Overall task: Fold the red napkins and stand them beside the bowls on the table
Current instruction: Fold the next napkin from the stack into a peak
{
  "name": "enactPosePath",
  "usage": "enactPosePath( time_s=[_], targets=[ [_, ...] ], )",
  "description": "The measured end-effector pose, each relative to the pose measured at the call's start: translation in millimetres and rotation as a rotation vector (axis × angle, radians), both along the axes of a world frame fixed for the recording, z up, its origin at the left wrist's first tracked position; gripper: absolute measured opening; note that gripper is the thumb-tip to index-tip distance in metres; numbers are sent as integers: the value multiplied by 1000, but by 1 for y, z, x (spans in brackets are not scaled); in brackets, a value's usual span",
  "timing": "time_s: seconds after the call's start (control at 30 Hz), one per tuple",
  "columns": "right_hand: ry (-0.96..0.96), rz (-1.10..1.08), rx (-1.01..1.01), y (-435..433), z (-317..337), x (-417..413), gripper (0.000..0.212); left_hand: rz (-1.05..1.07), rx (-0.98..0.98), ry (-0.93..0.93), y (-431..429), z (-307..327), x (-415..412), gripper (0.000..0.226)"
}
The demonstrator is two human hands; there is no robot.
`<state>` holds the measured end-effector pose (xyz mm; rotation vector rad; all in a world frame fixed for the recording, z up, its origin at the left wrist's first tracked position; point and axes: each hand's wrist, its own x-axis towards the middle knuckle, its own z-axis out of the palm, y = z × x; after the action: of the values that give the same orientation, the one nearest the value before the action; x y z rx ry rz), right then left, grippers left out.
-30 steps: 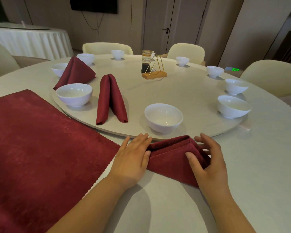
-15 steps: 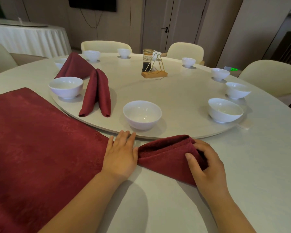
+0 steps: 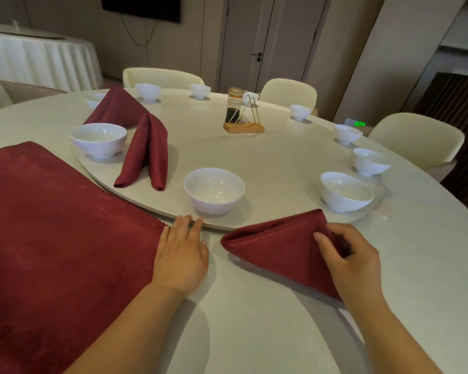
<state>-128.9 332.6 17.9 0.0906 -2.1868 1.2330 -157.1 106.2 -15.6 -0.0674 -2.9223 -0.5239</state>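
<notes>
Red folded cloth napkin (image 3: pixel 276 247) lies crosswise: right hand (image 3: pixel 354 263) pinches its right end, flat left hand (image 3: pixel 181 252) just beside.

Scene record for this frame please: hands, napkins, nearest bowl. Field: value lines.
left hand: open, flat on table, fingertips at turntable rim
right hand: pinches folded napkin
folded napkin: low on table, not yet stood
near standing napkin: upright on turntable
far standing napkin: upright behind it
nearest bowl: empty, beyond folded napkin
flat red cloth: left of left hand
</notes>
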Motion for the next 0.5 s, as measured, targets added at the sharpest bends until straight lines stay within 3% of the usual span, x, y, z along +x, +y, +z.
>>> enactPosePath(
  time_s=[0.2, 0.5],
  targets=[
    [93, -169, 20, 15, 46, -33, 7, -3, -45, -3, -4, 0, -2, 50],
    [21, -273, 147, -16, 44, -105, 22, -48, -46, 109, -1, -9, -8, 52]
  ],
)
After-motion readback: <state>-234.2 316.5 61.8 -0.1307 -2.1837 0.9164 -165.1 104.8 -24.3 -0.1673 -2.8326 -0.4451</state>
